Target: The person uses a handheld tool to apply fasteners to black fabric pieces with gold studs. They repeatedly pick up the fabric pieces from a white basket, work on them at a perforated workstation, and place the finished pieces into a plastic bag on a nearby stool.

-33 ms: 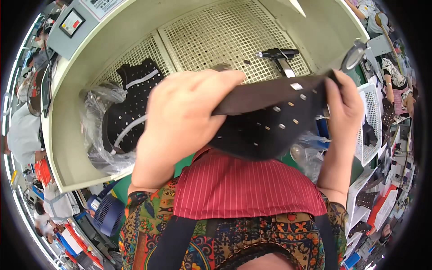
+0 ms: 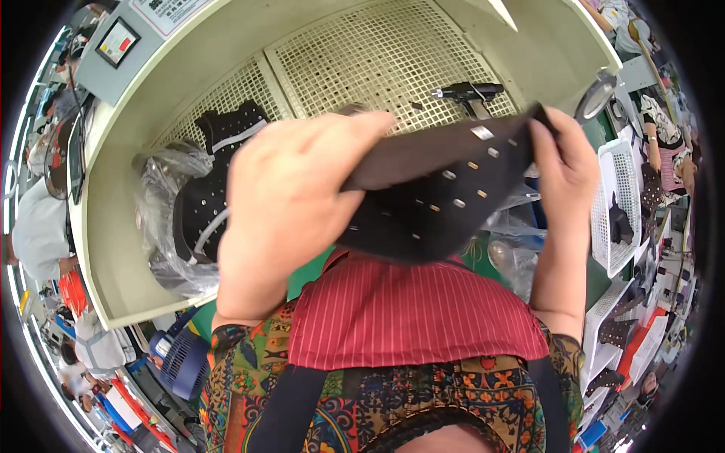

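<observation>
My left hand [image 2: 291, 189] and my right hand [image 2: 565, 155] hold up a black studded piece of material [image 2: 423, 215] by its two ends. Small shiny studs in silver and gold dot its outer side, and a plain dark brown side folds over along the top. The left hand grips the left end between thumb and fingers. At the right end, the other hand pinches a corner. Left of my left hand lies another black studded piece [image 2: 226, 124] with grey edging, partly covered by that hand. Clear plastic wrap [image 2: 170, 253] surrounds its lower part.
Ahead is a pale green work bin [image 2: 106, 279] with a grid floor [image 2: 340, 60]. A black pistol-shaped tool [image 2: 470, 92] lies there, partly hidden. An oval lens [image 2: 596, 97] stands at the right rim. White baskets [image 2: 615, 208] are at right, a blue fan [image 2: 185, 362] at lower left.
Both hands have shifted slightly left with the black studded piece, which now hides more of the pistol-shaped tool's handle. The grips look the same.
</observation>
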The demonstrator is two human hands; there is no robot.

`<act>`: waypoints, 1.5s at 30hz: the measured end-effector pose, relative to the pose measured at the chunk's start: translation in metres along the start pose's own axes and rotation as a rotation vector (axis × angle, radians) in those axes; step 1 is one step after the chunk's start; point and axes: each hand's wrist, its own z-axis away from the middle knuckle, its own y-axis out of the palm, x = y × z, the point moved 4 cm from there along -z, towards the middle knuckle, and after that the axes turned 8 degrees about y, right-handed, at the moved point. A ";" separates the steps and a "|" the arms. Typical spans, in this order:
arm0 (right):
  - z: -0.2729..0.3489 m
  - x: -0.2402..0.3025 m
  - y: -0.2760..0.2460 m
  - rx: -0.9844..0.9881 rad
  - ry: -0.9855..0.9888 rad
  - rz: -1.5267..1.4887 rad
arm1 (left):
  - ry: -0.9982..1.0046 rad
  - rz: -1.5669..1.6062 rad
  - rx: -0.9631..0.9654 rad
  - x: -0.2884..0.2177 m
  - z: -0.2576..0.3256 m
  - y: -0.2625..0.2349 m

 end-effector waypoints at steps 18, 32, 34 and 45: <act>-0.105 -0.080 0.175 0.383 0.064 0.206 | -0.876 0.113 0.357 0.184 0.006 0.143; -0.041 -0.211 0.129 0.619 1.136 -0.539 | -1.398 0.921 -0.097 0.198 0.019 0.159; -0.042 -0.212 0.138 0.619 1.142 -0.610 | -1.455 0.924 -0.119 0.197 0.017 0.153; -0.090 -0.061 0.145 0.619 0.147 -0.087 | -1.447 0.870 -0.083 0.203 0.011 0.153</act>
